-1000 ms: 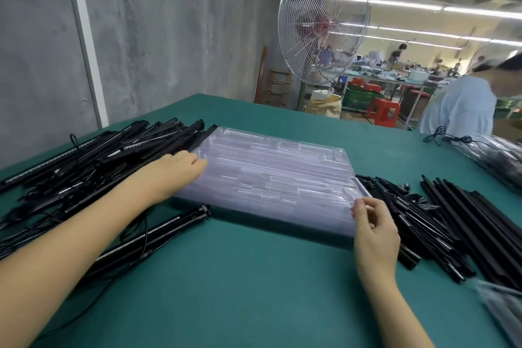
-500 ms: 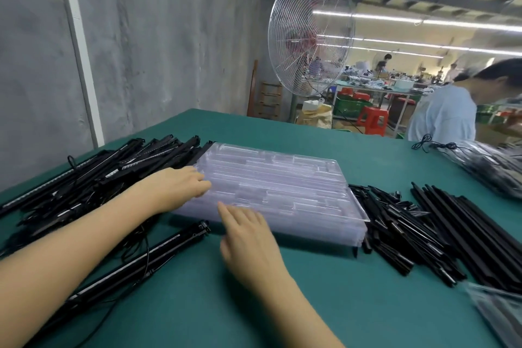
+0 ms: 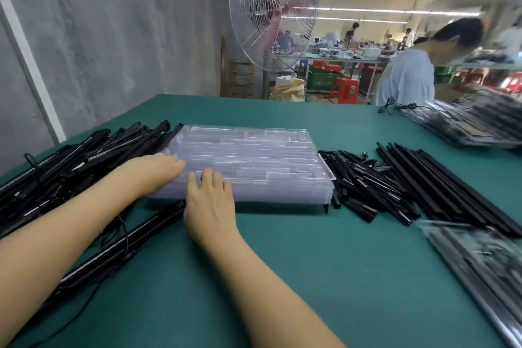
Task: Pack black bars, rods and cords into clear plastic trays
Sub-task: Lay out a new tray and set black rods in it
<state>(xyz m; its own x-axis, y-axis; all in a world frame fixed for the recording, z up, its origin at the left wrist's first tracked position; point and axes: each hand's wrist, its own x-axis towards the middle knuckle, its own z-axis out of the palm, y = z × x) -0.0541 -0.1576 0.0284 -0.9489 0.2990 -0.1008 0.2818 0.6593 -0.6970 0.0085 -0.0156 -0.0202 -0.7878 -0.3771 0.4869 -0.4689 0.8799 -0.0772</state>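
Found stack of clear trays [image 3: 254, 155] on bench [image 3: 282, 263] directly ahead of both hands, top tray showing no parts in its pockets. Noted left hand [image 3: 154, 171] laid over the stack's near-left corner, fingers almost straight, thumb hidden; cannot tell whether pinching the rim. Noted right hand [image 3: 210, 200] just beside it, fingers straight and spread, tips resting on near rim of top tray, holding nothing.

Judged step in hand as freeing one tray from the stack.

- Risk one: lifting two or more nested trays together through clinging, or dragging the whole stack into the short rods [image 3: 364, 181] lying against its side, right of the hands.
- Risk two: flexing or cracking the thin rim by lifting from one corner only.
- Risk three: snagging the cord of the single black bar [image 3: 135, 237] lying between the forearms, or disturbing the heap of black bars [image 3: 84, 161] left of the left hand.
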